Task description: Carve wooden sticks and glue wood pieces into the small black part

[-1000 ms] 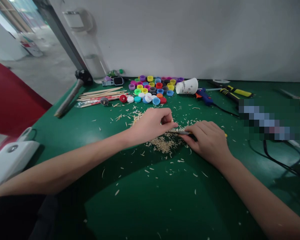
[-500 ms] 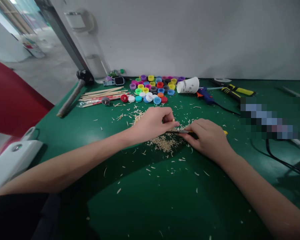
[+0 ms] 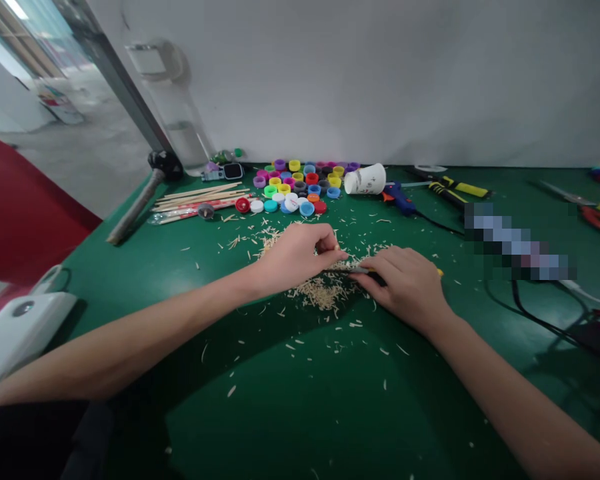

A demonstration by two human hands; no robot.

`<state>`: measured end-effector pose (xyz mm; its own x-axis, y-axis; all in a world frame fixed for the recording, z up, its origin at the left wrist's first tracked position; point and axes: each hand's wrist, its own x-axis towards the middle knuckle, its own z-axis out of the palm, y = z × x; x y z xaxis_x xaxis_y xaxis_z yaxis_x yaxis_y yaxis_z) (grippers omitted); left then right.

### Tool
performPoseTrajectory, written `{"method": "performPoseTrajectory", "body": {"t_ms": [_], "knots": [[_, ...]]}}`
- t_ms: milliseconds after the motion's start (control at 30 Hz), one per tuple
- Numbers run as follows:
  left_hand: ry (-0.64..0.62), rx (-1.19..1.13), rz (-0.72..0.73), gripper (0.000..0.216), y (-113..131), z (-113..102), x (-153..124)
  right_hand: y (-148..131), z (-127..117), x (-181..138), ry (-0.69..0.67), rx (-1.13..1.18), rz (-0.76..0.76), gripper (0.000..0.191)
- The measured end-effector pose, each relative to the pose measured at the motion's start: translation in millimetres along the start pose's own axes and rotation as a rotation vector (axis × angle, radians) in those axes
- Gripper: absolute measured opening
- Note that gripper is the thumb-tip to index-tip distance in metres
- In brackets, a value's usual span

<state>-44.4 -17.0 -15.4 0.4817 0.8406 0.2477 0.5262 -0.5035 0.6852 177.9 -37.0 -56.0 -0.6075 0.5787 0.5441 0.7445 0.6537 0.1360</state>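
Note:
Over a heap of pale wood shavings (image 3: 323, 295), my left hand (image 3: 300, 250) is closed, with the thumb and forefinger pinching a thin wooden stick (image 3: 337, 248). Only a small tip of the stick shows; my fingers hide the rest. My right hand (image 3: 405, 283) is wrapped around a utility knife (image 3: 440, 273) with yellow on its handle. The knife's thin blade points left, reaching just under my left fingertips. Whether the blade touches the stick, I cannot tell.
Behind my hands are colourful bottle caps (image 3: 299, 187), wooden sticks (image 3: 200, 193), a tipped paper cup (image 3: 365, 180) and a blue glue gun (image 3: 399, 199). A hammer (image 3: 140, 200) lies left, a white device (image 3: 25, 333) nearer. Pliers (image 3: 460, 187), scissors (image 3: 580, 200) and cables (image 3: 540, 317) lie right.
The view has turned slightly to the right, so the table things sit further left and more of the scissors shows. Both hands keep nearly the same pose and grips.

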Motion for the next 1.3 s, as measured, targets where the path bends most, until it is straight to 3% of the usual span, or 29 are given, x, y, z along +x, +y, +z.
{"method": "performPoseTrajectory", "body": {"t_ms": [300, 567, 867, 1300], "knots": [[0.002, -0.008, -0.022, 0.018, 1.2, 0.0, 0.3, -2.1, -3.1, 0.6, 0.047, 0.014, -0.067, 0.014], [0.000, -0.013, -0.014, 0.017, 2.8, -0.3, 0.0, -11.0, -5.8, 1.4, 0.059, 0.055, 0.019, 0.009], [0.008, -0.007, -0.004, 0.017, 4.5, 1.2, -0.4, -9.5, -5.5, 6.6, -0.015, 0.150, 0.060, 0.013], [-0.005, 0.041, 0.000, 0.017, 7.0, 0.7, -1.5, -7.9, 1.5, 8.3, -0.192, 0.045, 0.059, 0.017]]}}
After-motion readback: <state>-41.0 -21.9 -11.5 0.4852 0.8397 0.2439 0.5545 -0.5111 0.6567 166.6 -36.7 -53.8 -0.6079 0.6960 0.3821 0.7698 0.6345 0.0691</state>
